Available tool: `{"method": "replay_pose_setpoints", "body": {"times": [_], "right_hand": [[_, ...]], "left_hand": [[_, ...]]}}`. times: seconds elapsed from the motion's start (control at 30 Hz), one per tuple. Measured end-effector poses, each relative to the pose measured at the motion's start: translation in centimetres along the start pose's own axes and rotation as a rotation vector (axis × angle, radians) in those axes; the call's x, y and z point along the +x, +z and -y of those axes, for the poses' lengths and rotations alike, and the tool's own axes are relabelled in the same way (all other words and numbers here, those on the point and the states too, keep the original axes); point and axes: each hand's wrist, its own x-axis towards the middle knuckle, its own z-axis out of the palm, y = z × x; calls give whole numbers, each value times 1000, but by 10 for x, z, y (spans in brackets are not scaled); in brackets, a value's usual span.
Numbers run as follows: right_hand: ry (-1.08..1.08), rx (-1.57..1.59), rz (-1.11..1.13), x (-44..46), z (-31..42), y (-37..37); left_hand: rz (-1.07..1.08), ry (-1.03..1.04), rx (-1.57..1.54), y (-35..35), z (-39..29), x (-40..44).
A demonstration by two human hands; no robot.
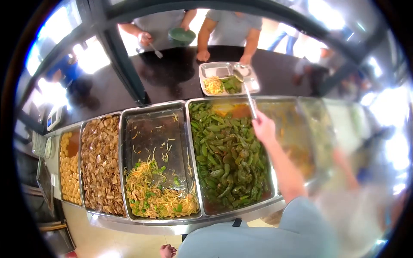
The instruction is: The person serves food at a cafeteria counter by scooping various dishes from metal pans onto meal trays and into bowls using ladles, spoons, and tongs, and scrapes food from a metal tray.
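My right hand (264, 125) is closed around the handle of a long metal serving spoon (249, 99). The spoon's bowl is over a compartmented metal tray (206, 68) on the dark counter, by the green peppers (232, 84) in it. Yellow shredded food (214, 85) lies beside them in that tray. Below my right forearm is a deep pan (206, 210) of green peppers (228, 159) in sauce. At the bottom edge, my left hand (168, 250) hangs beside my body with its fingers curled; nothing shows in it.
To the left stand a pan of shredded food with greens (157, 193), one of brown slices (102, 167) and one of small round pieces (70, 176). A dark post (122, 64) rises from the counter (165, 77). Across it, one person holds a green bowl (181, 36); another person's hands (203, 56) are near the tray.
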Motion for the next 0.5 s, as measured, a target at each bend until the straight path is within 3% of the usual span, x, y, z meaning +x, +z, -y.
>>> {"method": "replay_pose_setpoints", "body": {"times": [0.13, 0.2, 0.23, 0.33, 0.37, 0.5], "right_hand": [[-87, -14, -150, -20, 0, 4], [-64, 103, -148, -38, 9, 3], [-17, 195, -93, -50, 16, 4], [18, 392, 110, -94, 72, -13], [111, 496, 184, -108, 82, -8], [338, 941, 449, -169, 122, 9]], "left_hand": [[1, 140, 77, -3, 35, 13], [-10, 386, 383, -7, 73, 22], [86, 469, 681, -15, 43, 1], [59, -180, -506, 4, 50, -7], [3, -75, -369, 6, 60, 1], [90, -71, -517, -9, 44, 24]]}}
